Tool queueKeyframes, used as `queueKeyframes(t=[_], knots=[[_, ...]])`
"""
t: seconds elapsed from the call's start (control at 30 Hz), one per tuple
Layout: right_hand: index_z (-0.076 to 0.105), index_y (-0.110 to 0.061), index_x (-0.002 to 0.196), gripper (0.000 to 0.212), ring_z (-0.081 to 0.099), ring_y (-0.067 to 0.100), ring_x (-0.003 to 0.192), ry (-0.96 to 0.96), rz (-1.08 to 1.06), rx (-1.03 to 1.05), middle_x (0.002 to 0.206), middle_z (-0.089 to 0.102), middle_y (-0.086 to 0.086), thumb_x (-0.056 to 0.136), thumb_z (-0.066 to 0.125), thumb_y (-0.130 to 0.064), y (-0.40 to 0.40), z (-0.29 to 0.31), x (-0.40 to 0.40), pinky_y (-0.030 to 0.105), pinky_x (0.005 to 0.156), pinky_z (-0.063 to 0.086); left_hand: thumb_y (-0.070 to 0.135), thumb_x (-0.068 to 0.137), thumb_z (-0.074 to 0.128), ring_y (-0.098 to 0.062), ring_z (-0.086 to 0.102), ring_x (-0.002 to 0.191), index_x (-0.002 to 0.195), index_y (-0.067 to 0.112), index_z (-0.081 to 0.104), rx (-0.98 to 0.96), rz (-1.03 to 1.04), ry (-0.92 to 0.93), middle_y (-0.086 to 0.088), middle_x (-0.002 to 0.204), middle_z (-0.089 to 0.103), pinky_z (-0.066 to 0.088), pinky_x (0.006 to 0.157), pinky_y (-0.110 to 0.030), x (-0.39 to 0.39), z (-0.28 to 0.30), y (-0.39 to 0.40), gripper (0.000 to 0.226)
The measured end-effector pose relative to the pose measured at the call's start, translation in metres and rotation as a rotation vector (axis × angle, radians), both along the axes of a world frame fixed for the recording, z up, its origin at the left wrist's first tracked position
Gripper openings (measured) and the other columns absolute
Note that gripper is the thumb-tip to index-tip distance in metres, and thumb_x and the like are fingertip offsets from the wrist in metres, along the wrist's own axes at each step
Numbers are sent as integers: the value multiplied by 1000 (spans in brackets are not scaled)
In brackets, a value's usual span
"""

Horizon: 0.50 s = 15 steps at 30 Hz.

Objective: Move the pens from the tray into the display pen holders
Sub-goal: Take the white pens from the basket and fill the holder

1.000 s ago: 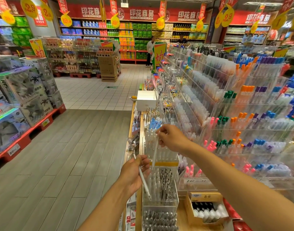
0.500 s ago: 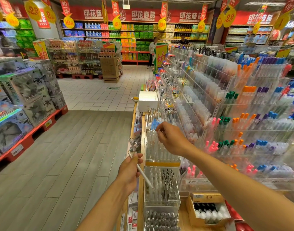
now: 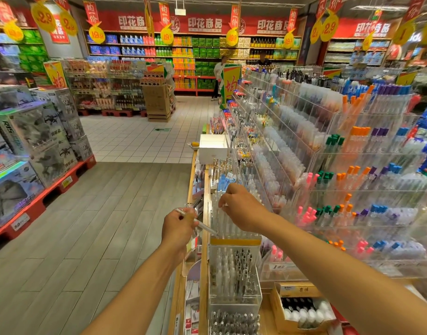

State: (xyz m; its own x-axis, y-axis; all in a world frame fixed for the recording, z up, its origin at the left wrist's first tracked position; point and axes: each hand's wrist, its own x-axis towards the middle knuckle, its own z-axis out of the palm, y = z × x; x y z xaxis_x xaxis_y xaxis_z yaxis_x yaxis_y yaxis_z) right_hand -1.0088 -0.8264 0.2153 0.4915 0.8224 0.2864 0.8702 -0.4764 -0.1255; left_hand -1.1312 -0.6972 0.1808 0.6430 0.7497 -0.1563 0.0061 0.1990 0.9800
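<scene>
Clear acrylic racks (image 3: 304,146) of coloured markers fill the view from one to four o'clock, with grey plank floor (image 3: 98,226) from seven to ten o'clock and boxed toys on red pallets (image 3: 33,151) at nine. Along the wooden shelf edge at the centre stands a column of clear display pen holders (image 3: 234,274), the upper one (image 3: 231,221) capped below by a yellow strip and already packed with white pens. At five o'clock sits an open cardboard box (image 3: 301,308) of black-and-white items; whether that is the tray I cannot tell. The right hand (image 3: 241,206) is over the upper holder, fingers curled down onto the pen tops; a second ago a white pen hung plainly from those fingers above the holder, and now no separate pen shows below them, so that pen appears to have been seated, though whether the fingers have let go I cannot tell. The left hand (image 3: 178,226), at about six o'clock from the right hand, grips a white pen (image 3: 195,222) lying slantwise, tip toward the holder's lower left corner; it has risen and tilted flatter than before. My judgement: one pen has just been delivered, and the left-hand pen is the next to go in.
</scene>
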Motion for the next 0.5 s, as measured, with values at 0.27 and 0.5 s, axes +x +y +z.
queueKeyframes(t=[0.27, 0.5], knots=[[66, -16, 113, 22, 53, 23, 102, 26, 9, 295, 107, 58, 3, 92, 64, -22, -30, -13, -4, 34, 87, 46, 2, 96, 57, -14, 63, 91, 91, 24, 63, 213, -69, 93, 0, 98, 67, 49, 67, -24, 10, -1, 7, 24], [69, -8, 104, 19, 57, 24, 94, -3, -66, 411, 100, 61, 7, 84, 71, -6, -59, -24, 2, 29, 80, 43, 12, 98, 57, -22, 67, 85, 97, 15, 64, 500, -141, 161, -5, 93, 68, 57, 73, -36, 17, -1, 0, 8]])
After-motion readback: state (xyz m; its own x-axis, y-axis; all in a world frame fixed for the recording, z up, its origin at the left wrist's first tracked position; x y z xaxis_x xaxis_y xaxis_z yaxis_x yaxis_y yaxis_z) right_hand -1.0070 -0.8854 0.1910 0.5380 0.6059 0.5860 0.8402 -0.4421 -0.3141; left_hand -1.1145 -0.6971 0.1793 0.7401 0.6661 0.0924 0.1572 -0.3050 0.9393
